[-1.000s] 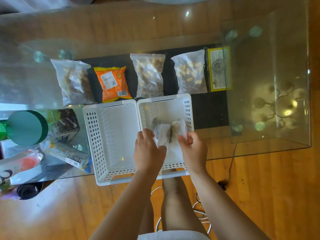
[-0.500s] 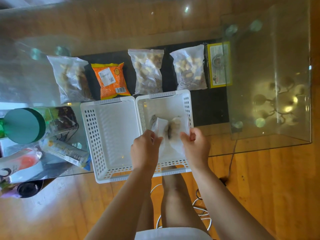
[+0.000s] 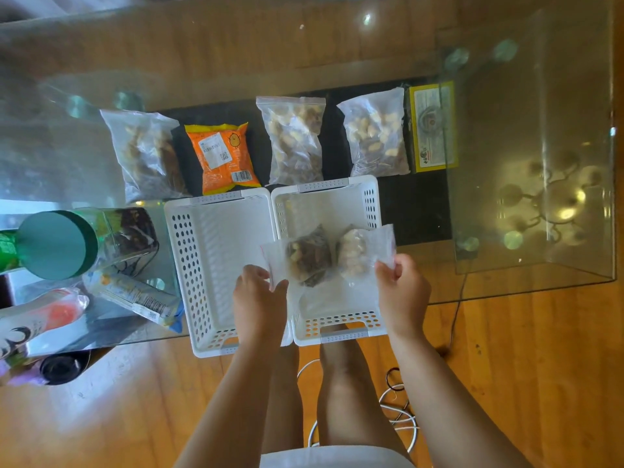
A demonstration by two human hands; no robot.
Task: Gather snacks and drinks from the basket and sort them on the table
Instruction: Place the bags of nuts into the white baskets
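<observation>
Two white perforated baskets stand side by side at the near edge of the glass table: the left basket [image 3: 216, 265] and the right basket [image 3: 369, 204]. Over the right basket I hold a clear zip bag of mixed nuts [image 3: 324, 256], stretched flat between both hands. My left hand [image 3: 258, 298] pinches its left edge, my right hand [image 3: 401, 288] pinches its right edge. Behind the baskets lie a clear nut bag [image 3: 147, 153], an orange snack packet [image 3: 221, 157], two more clear nut bags [image 3: 293, 140] [image 3: 374, 136] and a yellow box [image 3: 432, 125].
At the left stand a green-lidded can [image 3: 50, 244], a clear tub of dark snacks [image 3: 130, 231], a wrapped snack bar [image 3: 135, 295] and a lying bottle [image 3: 40, 315]. The glass table edge [image 3: 540, 282] runs to the right. Cables [image 3: 398, 410] lie on the wooden floor by my legs.
Both hands have lifted the nut bag up out of the right basket and moved apart, spreading the bag flat between them.
</observation>
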